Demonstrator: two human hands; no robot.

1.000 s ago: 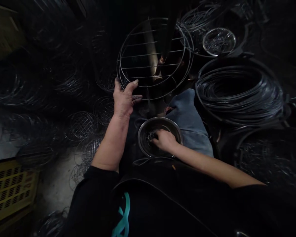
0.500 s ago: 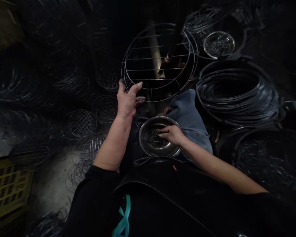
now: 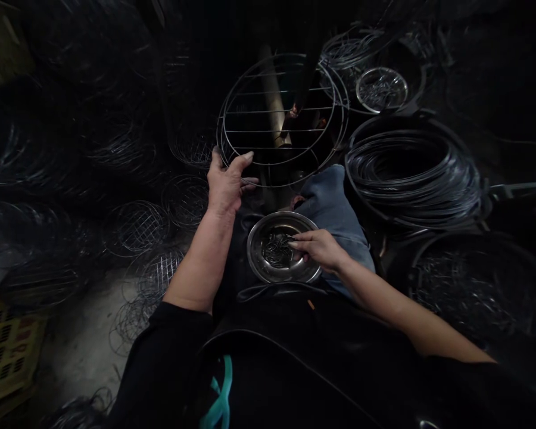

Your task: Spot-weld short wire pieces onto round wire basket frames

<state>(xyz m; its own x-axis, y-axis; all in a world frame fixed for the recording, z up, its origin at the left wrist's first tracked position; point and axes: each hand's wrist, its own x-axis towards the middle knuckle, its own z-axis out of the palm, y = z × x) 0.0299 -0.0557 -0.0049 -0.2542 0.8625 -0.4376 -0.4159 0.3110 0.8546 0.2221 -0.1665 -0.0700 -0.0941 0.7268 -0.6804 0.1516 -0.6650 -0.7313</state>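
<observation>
A round wire rack (image 3: 250,130) with parallel crossbars lies before me, around and under the dark arms of a machine with a copper-coloured tip (image 3: 293,111). My left hand (image 3: 227,183) grips the rack's near left rim, thumb above and fingers below. On my lap rests a shiny metal bowl (image 3: 255,262) with short wire pieces (image 3: 276,250) in it. At the bowl's right side is my right hand (image 3: 322,249), closed in a pinch, with a thin wire piece showing at its fingertips.
To the right, a coil of wire (image 3: 411,173) sits in a dark round holder. Behind it stands another bowl (image 3: 382,89) of small wire pieces. Wire grids (image 3: 143,226) lie on the left, above a yellow crate (image 3: 9,345). A pale cylindrical bar (image 3: 272,98) slants behind the rack.
My right hand has lifted slightly from the wire pieces toward the bowl's right rim, fingers pinched. My left hand still holds the rack. The whole view has shifted a little.
</observation>
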